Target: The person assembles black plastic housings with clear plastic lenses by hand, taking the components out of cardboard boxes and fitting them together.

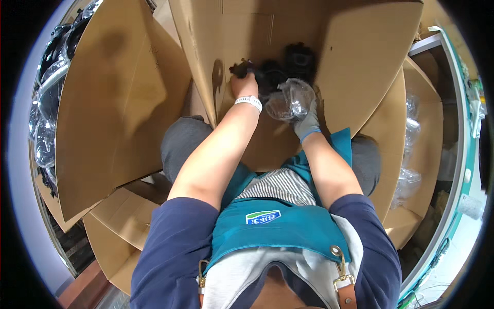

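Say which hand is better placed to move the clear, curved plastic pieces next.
Right, I'd judge: the grey-gloved right hand is directly at the clear, curved plastic pieces, while the left hand is farther left, at a black, irregularly shaped item.

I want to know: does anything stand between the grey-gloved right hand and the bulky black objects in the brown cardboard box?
Yes, in this view: clear, curved plastic pieces lie between the grey-gloved right hand and the bulky black objects. Nothing visible separates the bare left hand from the jagged black object it touches.
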Available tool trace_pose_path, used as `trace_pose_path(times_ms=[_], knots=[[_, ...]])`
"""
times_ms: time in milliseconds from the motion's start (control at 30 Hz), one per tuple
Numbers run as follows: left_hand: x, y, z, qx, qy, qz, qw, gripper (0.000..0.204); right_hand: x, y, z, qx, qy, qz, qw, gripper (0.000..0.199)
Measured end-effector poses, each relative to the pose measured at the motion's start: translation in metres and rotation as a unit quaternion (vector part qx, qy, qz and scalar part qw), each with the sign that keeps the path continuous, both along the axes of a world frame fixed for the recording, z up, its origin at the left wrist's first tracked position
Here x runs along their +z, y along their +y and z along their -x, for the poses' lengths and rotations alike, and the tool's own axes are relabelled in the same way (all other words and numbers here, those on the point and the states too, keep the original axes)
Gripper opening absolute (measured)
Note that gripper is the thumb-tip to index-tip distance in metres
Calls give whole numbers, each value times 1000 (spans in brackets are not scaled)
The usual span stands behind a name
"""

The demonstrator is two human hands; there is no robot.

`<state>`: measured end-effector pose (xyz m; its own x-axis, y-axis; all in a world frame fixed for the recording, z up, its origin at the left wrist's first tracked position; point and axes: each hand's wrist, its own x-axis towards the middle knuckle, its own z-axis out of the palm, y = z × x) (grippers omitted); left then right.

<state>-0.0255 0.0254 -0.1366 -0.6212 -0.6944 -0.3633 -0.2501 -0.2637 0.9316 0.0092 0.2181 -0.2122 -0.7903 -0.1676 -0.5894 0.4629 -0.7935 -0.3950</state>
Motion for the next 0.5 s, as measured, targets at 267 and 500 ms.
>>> trace_pose_path(times_ms=[267,500], knots=[[103,-48,-60,-19,189,-341,921,20,-37,-23,-8,149,-124,-648,736,58],[116,-20,-44,-129,139,-468,863,21,-248,58,79,268,182,-533,782,56]])
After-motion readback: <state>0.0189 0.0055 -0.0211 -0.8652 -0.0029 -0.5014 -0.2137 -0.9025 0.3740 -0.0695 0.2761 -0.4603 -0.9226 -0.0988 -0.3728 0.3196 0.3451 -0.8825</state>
